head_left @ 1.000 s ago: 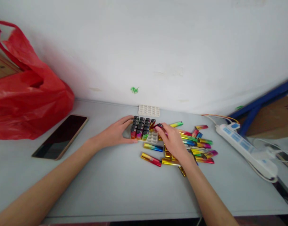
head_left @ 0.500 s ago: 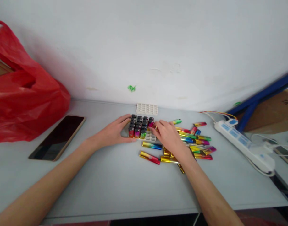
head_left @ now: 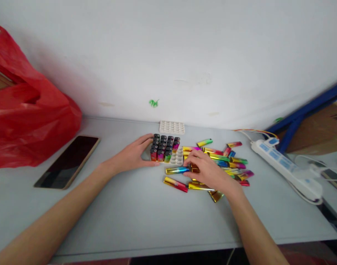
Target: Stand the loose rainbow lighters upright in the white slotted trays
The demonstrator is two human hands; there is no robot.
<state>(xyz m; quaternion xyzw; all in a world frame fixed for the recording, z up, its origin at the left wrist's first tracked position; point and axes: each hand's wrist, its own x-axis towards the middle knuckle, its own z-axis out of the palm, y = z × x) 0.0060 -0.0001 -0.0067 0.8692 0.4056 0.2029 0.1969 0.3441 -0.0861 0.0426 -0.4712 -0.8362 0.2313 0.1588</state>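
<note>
Upright lighters (head_left: pixel 161 147) with black tops and shiny coloured bodies stand in close rows in a white tray (head_left: pixel 177 158), whose bare sockets show at the right. My left hand (head_left: pixel 132 152) holds the tray's left side, thumb at the front and fingers at the back. Over the loose pile of lighters (head_left: pixel 220 156), my right hand (head_left: pixel 205 169) is curled, its thumb and fingers at the black end of a gold-and-blue lighter (head_left: pixel 176 170). A gold-and-red lighter (head_left: pixel 175 184) lies just in front. The hand covers part of the pile.
Behind the filled rows lies a second white socketed tray (head_left: pixel 172 127), against the wall. A phone (head_left: pixel 67 162) and a red plastic bag (head_left: pixel 33 110) are at the left. A white power strip (head_left: pixel 286 169) with cables stands at the right, near a blue frame (head_left: pixel 301 117).
My right hand has moved from the right side of the standing lighters, right and nearer, to the gold-and-blue lighter. Bare sockets now show more. My left hand has stayed in place.
</note>
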